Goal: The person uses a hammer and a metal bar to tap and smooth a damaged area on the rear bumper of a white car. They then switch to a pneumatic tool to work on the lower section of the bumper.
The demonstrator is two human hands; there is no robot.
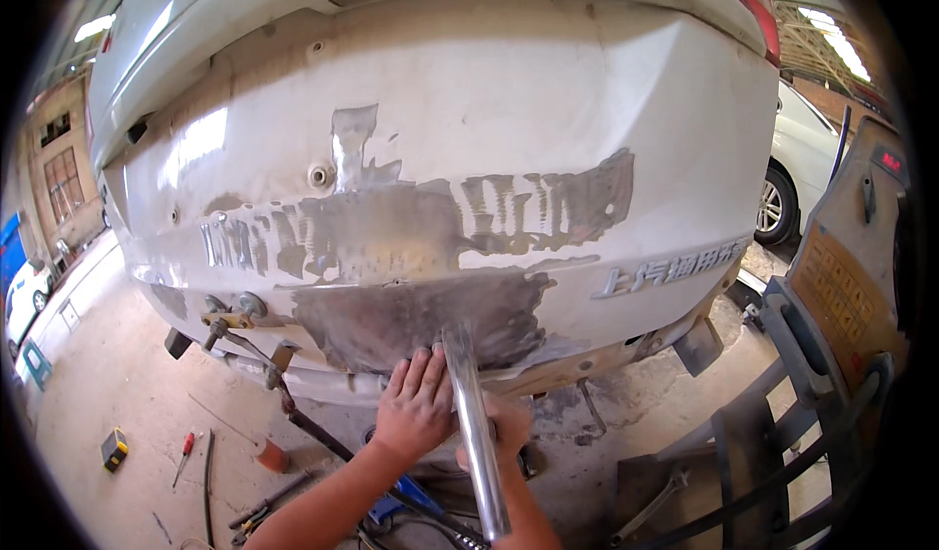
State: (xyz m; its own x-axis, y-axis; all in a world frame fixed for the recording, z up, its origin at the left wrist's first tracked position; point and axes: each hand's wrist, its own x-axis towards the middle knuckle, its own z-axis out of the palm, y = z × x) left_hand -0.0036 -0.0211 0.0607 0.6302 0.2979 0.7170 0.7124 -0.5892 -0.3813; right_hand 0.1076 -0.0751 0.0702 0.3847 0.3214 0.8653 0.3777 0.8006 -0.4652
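A white car's rear panel [548,90] fills the view, its middle scraped to bare grey metal in uneven patches. My left hand [416,403] lies with its fingers stretched out against the lower edge of the dark sanded patch [391,320]. Just beside it, my right hand [507,425] is closed round a shiny round metal bar [479,442], partly hidden behind it and a little blurred. The bar's upper end meets or overlaps the sanded patch; I cannot tell whether it touches.
A clamp with a cable [279,379] hangs at the panel's lower left. A wheeled machine [831,296] with a control panel stands at right. On the floor lie a red screwdriver [185,447], a yellow-black tape measure [114,449] and a wrench [650,506].
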